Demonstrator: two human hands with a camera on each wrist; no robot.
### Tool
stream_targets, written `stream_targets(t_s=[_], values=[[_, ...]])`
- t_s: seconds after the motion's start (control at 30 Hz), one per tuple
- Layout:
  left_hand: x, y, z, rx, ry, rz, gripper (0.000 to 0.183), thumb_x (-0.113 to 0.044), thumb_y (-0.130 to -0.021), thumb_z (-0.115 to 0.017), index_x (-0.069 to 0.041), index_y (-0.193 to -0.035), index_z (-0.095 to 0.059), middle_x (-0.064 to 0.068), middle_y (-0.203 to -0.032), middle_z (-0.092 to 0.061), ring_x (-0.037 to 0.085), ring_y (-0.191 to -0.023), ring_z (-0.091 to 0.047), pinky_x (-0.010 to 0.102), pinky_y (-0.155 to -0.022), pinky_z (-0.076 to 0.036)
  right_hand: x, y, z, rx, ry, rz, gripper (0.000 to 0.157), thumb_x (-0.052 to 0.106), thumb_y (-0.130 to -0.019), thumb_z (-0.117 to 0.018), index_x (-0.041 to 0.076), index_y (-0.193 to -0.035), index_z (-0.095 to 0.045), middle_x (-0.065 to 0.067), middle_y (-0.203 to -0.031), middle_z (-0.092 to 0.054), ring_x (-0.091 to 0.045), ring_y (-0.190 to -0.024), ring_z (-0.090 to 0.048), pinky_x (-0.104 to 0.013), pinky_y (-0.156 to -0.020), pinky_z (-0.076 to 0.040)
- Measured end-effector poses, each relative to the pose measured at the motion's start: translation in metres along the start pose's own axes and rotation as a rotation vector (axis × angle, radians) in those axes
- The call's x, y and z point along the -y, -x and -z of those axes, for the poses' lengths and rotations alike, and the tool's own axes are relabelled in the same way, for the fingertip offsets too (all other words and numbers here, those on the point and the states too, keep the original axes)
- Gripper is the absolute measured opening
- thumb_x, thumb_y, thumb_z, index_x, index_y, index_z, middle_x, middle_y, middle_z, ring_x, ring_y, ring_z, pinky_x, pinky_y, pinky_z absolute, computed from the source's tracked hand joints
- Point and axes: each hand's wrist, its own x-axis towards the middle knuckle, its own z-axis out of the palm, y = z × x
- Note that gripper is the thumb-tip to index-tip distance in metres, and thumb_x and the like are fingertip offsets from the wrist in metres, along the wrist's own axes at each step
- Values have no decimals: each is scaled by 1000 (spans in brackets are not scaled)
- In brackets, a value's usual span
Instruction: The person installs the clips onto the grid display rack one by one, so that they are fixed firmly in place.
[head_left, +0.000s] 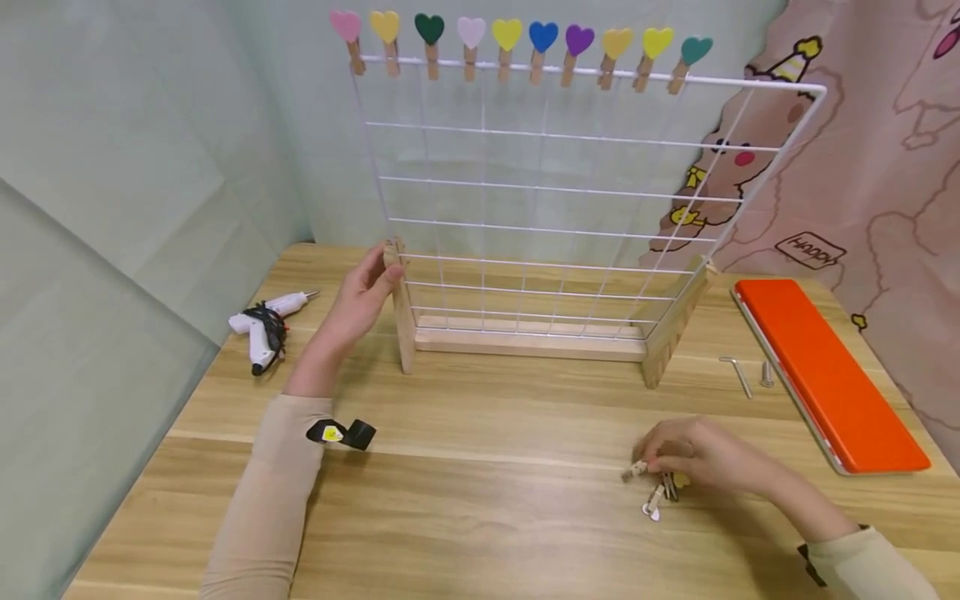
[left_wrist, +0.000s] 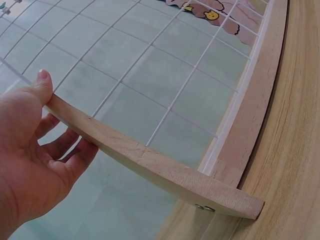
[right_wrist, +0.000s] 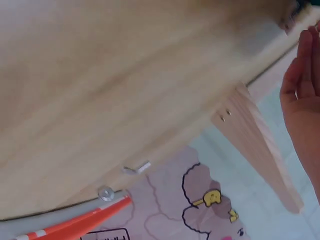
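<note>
A white wire grid rack (head_left: 555, 179) stands on a wooden base, with several heart-topped clothespins (head_left: 470, 50) clipped along its top bar. My left hand (head_left: 363, 296) grips the upper end of the left wooden upright (left_wrist: 145, 155), thumb on the near face and fingers behind, as the left wrist view shows. On the right, my right hand (head_left: 697, 454) is low over the table and pinches a small wooden clothespin (head_left: 635, 472) at its fingertips. Another clothespin (head_left: 654, 502) with a pale heart lies just below those fingers. In the right wrist view the right hand (right_wrist: 305, 95) is partly cut off.
A white glue gun (head_left: 262, 329) wrapped in its black cord lies at the table's left. On the right are a hex key (head_left: 738, 377), a bolt (head_left: 767, 374) and a long orange case (head_left: 828, 375). Behind the table hangs a printed pink curtain (head_left: 885, 167).
</note>
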Motion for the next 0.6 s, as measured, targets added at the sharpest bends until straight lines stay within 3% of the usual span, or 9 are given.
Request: stream_targets(t_s=[0.17,0.33,0.53,0.6], values=[[-2,-1,1,-3,3,-4,52,-31,-90,-44,-14,-136,-27,15,-130,-39,20,-116,-38,38,-99,-29,9,-17,28,-118,-16,-6,24,-2,-72,-67,17,-87,-62,5,-82,-63,-5,-73,-56,-20,-63,-47],[-5,0,1,-2,6,-7,52,-30,-90,-44,-12,-137,-27,17,-129,-40,21,-115,-38,39,-98,-29,32,-46,76,-278,-23,39,35,-19,-62,-66,9,-84,-64,-2,-78,-62,-6,-70,-55,-16,-60,-46],[-1,0,0,-2,8,3,55,-32,-89,-45,-14,-137,-26,16,-130,-39,21,-117,-37,38,-99,-28,68,-81,144,-438,-329,44,20,-21,-72,-55,-12,-90,-58,-13,-88,-60,-15,-73,-57,-18,-63,-48],[-1,0,-1,1,10,-1,55,-32,-89,-45,-13,-137,-25,16,-132,-38,21,-119,-36,38,-100,-27,79,-92,162,-546,-424,93,16,-20,-75,-52,-18,-91,-54,-16,-90,-60,-17,-74,-57,-18,-67,-48]])
